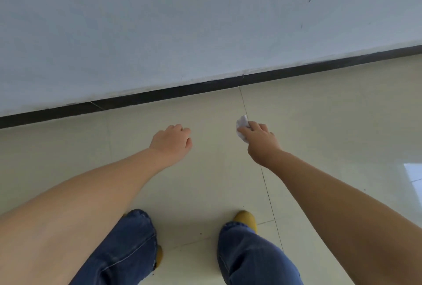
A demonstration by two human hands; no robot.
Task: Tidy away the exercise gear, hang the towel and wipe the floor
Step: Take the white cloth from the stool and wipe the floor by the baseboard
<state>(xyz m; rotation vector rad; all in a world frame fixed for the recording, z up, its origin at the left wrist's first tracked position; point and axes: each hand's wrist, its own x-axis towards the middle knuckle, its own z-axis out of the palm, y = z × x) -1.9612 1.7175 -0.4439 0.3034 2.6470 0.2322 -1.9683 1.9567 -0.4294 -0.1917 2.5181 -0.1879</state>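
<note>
right hand point(260, 141) fingers point(255, 126) grasp a crumpled white wipe point(242, 125); left hand point(171, 141) fingers loosely curled, holding nothing.

white wad point(242, 125) half hidden, left fingertips tucked under

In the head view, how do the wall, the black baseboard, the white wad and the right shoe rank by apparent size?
1. wall
2. baseboard
3. and 4. right shoe and wad: alike, both partly hidden, so unranked.
</note>
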